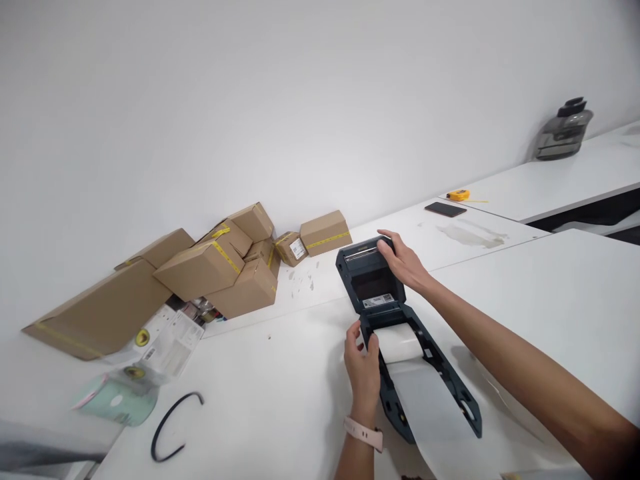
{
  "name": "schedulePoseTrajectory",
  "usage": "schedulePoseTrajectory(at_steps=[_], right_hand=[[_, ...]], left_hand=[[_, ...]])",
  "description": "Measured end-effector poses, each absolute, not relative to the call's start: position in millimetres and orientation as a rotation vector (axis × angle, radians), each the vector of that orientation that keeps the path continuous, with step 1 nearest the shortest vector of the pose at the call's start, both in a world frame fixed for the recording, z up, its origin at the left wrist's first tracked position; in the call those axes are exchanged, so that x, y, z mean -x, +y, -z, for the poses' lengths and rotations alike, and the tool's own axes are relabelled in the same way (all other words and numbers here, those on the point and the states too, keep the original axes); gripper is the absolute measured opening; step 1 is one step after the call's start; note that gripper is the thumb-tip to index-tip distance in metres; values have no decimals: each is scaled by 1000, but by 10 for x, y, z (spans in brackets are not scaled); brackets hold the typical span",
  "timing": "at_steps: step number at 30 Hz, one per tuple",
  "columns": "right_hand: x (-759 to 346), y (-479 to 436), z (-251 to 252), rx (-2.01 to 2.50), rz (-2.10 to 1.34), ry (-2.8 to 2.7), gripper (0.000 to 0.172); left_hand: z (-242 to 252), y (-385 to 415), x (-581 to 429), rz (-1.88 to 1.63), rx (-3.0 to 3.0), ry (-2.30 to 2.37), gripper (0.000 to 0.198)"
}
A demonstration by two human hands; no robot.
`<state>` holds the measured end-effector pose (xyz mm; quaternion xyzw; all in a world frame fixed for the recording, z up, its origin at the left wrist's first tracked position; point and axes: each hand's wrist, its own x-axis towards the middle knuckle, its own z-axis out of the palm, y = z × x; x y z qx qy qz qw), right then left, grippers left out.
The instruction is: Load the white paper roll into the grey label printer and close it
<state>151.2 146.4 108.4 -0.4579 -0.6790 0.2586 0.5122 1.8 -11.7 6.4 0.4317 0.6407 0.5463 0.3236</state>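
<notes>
A dark label printer [453, 385] lies on the white table with its lid [370, 283] raised. Inside sits a white label roll [401, 342], and a strip of its paper [433, 407] runs out toward me over the front. My right hand [403, 261] grips the upper right edge of the lid, thumb on the inner face. At the printer's left side, my left hand [363, 363] holds the body's rim with curled fingers, thumb beside the roll. A pale pink watch band is on my left wrist.
Several cardboard boxes [200, 267] are piled against the wall. A mint-green container [117, 400] and a black curved band [167, 427] lie at left. Farther back are a phone [445, 209], a yellow tape measure [459, 195] and a dark jug [563, 137].
</notes>
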Motion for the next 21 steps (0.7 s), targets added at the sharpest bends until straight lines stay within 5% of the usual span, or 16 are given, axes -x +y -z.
schedulePoseTrajectory(at_steps=[8, 13, 21], right_hand=[[-1694, 1058, -896, 997, -547, -1526, 58], [-1851, 564, -459, 960, -384, -1735, 28], [-1647, 676, -208, 929, -421, -2705, 63]], left_hand=[[13, -139, -61, -1471, -1164, 1679, 43], [4, -132, -69, -1474, -1146, 1676, 42], [-64, -168, -99, -1398, -1195, 1800, 57]])
